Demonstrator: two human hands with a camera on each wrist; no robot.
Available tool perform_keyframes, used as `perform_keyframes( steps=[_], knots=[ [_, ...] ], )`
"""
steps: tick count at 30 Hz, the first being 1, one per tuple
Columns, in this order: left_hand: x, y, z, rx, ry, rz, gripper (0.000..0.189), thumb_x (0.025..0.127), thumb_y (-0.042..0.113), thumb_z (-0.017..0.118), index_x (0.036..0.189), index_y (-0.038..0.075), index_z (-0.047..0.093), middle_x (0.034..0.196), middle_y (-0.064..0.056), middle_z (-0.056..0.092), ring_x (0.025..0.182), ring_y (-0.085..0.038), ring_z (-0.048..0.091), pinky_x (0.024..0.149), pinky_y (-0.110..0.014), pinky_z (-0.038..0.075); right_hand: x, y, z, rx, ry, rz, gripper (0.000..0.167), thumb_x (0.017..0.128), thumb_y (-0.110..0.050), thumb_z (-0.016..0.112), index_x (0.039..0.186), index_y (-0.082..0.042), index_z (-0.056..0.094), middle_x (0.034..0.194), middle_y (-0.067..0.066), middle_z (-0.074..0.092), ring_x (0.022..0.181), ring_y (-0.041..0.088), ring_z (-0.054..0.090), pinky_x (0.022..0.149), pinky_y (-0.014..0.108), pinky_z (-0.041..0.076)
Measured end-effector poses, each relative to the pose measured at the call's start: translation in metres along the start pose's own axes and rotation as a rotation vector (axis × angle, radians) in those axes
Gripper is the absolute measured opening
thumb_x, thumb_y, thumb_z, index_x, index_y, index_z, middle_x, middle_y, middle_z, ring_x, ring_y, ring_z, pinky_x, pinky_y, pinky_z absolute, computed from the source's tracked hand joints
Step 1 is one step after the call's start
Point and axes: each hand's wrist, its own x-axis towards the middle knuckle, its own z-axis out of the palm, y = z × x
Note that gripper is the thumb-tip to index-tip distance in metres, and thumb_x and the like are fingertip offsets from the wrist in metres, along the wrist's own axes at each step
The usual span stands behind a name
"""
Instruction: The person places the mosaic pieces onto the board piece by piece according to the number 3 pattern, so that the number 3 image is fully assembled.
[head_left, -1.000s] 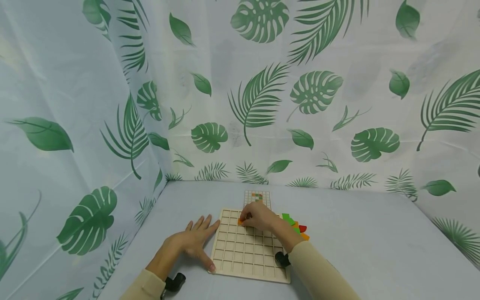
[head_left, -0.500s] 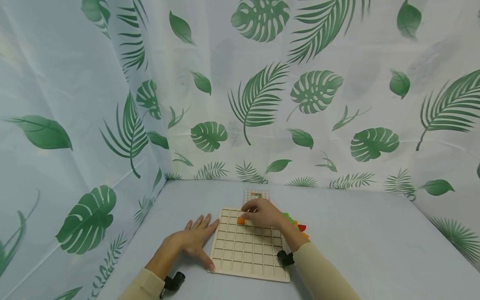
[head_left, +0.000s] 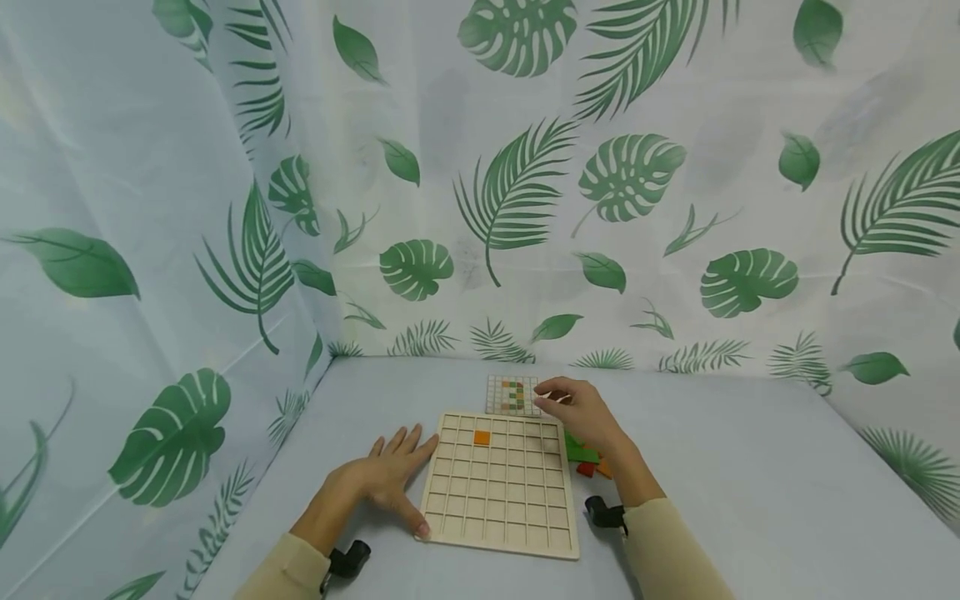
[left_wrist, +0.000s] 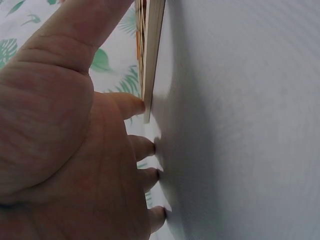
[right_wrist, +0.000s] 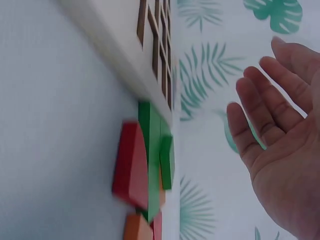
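A pale wooden grid board (head_left: 498,500) lies on the table, with one orange square tile (head_left: 482,438) in a cell of its far row. My left hand (head_left: 390,479) is spread flat at the board's left side, thumb on the near left corner and index finger at the left edge. Above the far right corner hovers my right hand (head_left: 581,408), fingers loosely bent and holding nothing; the right wrist view shows the bare palm (right_wrist: 285,165). Under that hand, beside the board's right edge, sit several green blocks (head_left: 579,450) and a red block (right_wrist: 131,167), partly hidden by the arm.
Behind the board lies a small pattern card (head_left: 512,395) printed with a grid and coloured squares. An orange block (right_wrist: 136,228) is in the pile at the right. White leaf-print curtains (head_left: 525,250) stand behind and to the left of the table (head_left: 750,483).
My right hand has let go of the orange tile in the far row and moved right, off the board, uncovering the pattern card. My left hand stays in place.
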Motion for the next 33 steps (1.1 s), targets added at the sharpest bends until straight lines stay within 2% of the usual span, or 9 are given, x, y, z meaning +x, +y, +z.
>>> perform_keyframes(
  steps=[6, 11, 21, 33],
  knots=[
    [-0.003, 0.002, -0.003, -0.026, -0.002, 0.003, 0.143, 0.058, 0.070, 0.093, 0.169, 0.024, 0.015, 0.176, -0.015, 0.003, 0.163, -0.039, 0.000, 0.129, -0.065, 0.004, -0.004, 0.011, -0.013, -0.055, -0.004, 0.043, 0.032, 0.099, -0.029, 0.073, 0.124, -0.008, 0.074, 0.116, 0.006, 0.074, 0.098, 0.021, 0.066, 0.086, 0.038, 0.058],
    [-0.002, 0.002, -0.003, -0.026, -0.002, 0.004, 0.143, 0.058, 0.071, 0.092, 0.169, 0.024, 0.015, 0.176, -0.015, 0.003, 0.163, -0.039, 0.000, 0.129, -0.065, 0.003, -0.008, 0.020, -0.021, -0.092, -0.022, 0.085, 0.032, 0.099, -0.029, 0.073, 0.123, -0.007, 0.074, 0.111, 0.005, 0.073, 0.096, 0.022, 0.064, 0.081, 0.035, 0.057],
    [-0.002, 0.001, -0.004, -0.022, -0.007, 0.009, 0.143, 0.059, 0.069, 0.092, 0.169, 0.023, 0.014, 0.176, -0.016, 0.003, 0.163, -0.040, -0.001, 0.128, -0.066, 0.004, -0.012, 0.030, -0.033, -0.121, -0.030, 0.099, 0.034, 0.099, -0.028, 0.073, 0.124, -0.005, 0.073, 0.114, 0.007, 0.074, 0.098, 0.023, 0.063, 0.081, 0.034, 0.056],
    [-0.005, 0.003, -0.005, -0.039, -0.007, 0.006, 0.143, 0.059, 0.068, 0.093, 0.169, 0.022, 0.014, 0.176, -0.016, 0.002, 0.163, -0.040, -0.002, 0.128, -0.066, 0.003, -0.015, 0.037, -0.037, -0.087, -0.043, 0.132, 0.032, 0.097, -0.023, 0.075, 0.124, -0.005, 0.073, 0.113, 0.007, 0.074, 0.095, 0.023, 0.063, 0.079, 0.035, 0.056]
  ],
)
